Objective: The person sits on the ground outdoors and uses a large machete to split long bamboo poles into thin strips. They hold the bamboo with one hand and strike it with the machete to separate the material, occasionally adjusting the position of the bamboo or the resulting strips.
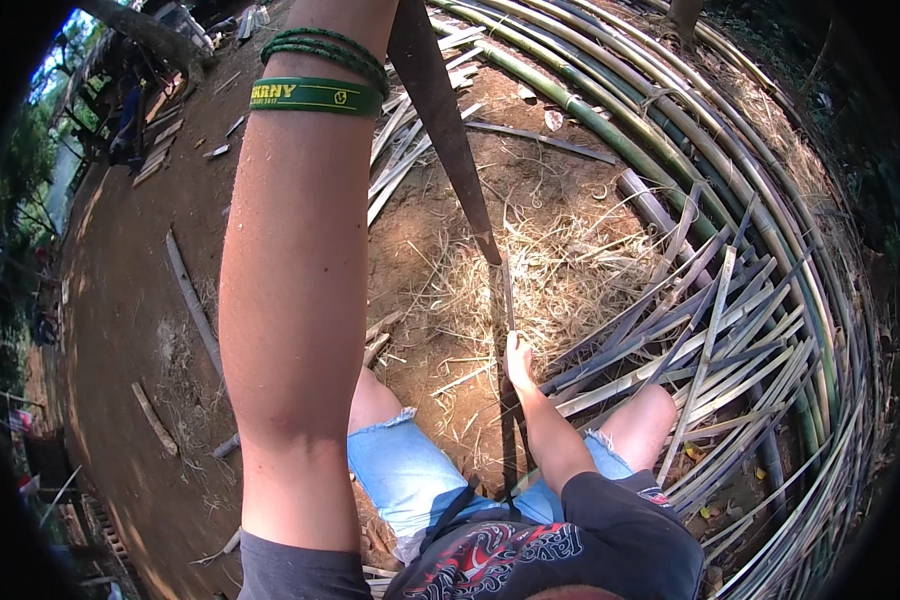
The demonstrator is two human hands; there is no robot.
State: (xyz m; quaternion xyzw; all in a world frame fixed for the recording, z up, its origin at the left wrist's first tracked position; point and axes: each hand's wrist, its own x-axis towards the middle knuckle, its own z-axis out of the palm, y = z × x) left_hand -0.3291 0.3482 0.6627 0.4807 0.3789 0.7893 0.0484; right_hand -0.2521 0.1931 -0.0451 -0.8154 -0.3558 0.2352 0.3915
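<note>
My left arm, with a green wristband [315, 95] and a dark green braided cord [320, 45] above it, reaches up past the upper edge, so my left hand is out of view. Beside that arm, a long dark brown strip [445, 130] comes down from the upper edge and narrows toward its lower end. My right hand [519, 360] is closed in front of my right knee. It grips a thin, knife-like blade [509, 298], which points up and meets or overlaps the strip's lower end; contact is not clear.
Pale curled shavings [570, 280] cover the dirt ahead of my hand. Split bamboo strips [710, 350] lie piled to the right, past my knee. Long green bamboo poles [610, 130] curve around the far right. Short sticks [155, 418] lie on the ground at left.
</note>
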